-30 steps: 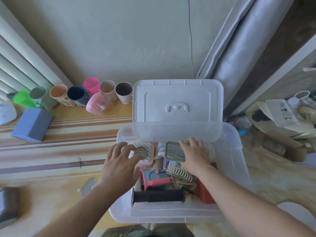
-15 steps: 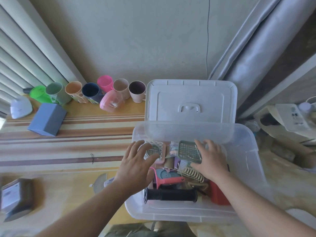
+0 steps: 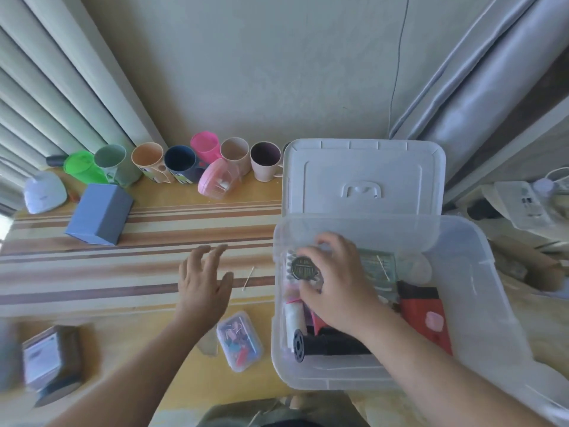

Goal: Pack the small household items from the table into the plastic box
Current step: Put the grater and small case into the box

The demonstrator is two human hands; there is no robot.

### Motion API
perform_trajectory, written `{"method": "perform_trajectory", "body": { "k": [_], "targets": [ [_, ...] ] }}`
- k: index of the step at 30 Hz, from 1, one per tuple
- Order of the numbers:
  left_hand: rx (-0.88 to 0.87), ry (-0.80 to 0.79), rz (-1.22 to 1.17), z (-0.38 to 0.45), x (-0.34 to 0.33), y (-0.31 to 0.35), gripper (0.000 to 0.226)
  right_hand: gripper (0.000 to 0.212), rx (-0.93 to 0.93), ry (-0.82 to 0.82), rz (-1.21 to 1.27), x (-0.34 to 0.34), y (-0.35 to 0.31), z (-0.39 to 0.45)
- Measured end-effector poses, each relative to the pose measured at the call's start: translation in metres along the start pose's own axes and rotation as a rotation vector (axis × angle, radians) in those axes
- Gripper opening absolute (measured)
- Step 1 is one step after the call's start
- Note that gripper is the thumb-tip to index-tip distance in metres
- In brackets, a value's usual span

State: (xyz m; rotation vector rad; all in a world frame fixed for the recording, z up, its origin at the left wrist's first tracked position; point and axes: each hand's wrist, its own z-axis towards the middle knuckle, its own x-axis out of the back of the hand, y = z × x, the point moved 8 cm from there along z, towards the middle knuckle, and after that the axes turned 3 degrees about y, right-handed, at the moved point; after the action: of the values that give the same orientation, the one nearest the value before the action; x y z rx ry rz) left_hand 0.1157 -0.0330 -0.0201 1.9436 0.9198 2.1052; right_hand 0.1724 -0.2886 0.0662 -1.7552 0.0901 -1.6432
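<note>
The right hand [image 3: 335,288] reaches down inside the plastic box [image 3: 480,303], fingers curled among the packed things beside a dark round disc [image 3: 303,267]; whether it actually grips anything cannot be told. The left hand [image 3: 204,283] hovers over the striped table [image 3: 123,266] just left of the box, open and empty, fingers spread.

The box looks well filled: a black cylindrical piece [image 3: 326,346] lies along its near wall, a red item [image 3: 426,318] sits to the right, and a greenish grid piece [image 3: 378,266] lies farther back. Its lid [image 3: 363,177] stands propped open behind it.

Plenty seems left outside. Nearest the left hand, a small clear case [image 3: 239,340] with colourful bits lies just beside the box, and a cotton swab [image 3: 248,278] rests between hand and box. Farther out sit a blue block [image 3: 98,218], a pink clamshell case [image 3: 215,178], a row of cups [image 3: 197,158] along the wall, a white dome-shaped object [image 3: 44,192] and a blurred dark packet [image 3: 52,362] at the near left edge.

Nothing blocks the left hand's path to the clear case. Room inside the box is probably the tighter limit, and the cups would likely crowd it.
</note>
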Motion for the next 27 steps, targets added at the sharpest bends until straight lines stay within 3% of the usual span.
{"method": "perform_trajectory", "body": {
  "k": [5,8,12,15,20,23,27],
  "targets": [
    [-0.008,-0.331,0.236,-0.023,-0.019,-0.094,0.063,0.047,0.158,-0.101,0.083,-0.066,-0.121,0.006],
    [-0.086,-0.507,0.312,-0.056,-0.037,-0.111,0.067,0.063,-0.004,-0.265,0.097,-0.129,-0.147,-0.004],
    [-0.114,-0.66,0.351,-0.079,-0.049,-0.128,0.08,0.105,-0.313,-0.533,-0.162,-0.216,-0.113,-0.035],
    [-0.196,-0.654,0.396,-0.071,-0.061,-0.127,0.084,0.119,-0.462,-0.547,-0.281,-0.243,-0.075,-0.053],
    [-0.361,-0.673,0.569,-0.045,-0.078,-0.127,0.08,0.108,-0.606,-0.498,-0.249,-0.263,-0.048,-0.081],
    [-0.437,-0.688,0.669,-0.034,-0.081,-0.132,0.063,0.085,-0.629,-0.458,-0.239,-0.264,-0.047,-0.085],
    [-0.481,-0.74,0.775,-0.035,-0.078,-0.15,0.047,0.079,-0.598,-0.453,-0.218,-0.261,-0.051,-0.08]
  ]
}}
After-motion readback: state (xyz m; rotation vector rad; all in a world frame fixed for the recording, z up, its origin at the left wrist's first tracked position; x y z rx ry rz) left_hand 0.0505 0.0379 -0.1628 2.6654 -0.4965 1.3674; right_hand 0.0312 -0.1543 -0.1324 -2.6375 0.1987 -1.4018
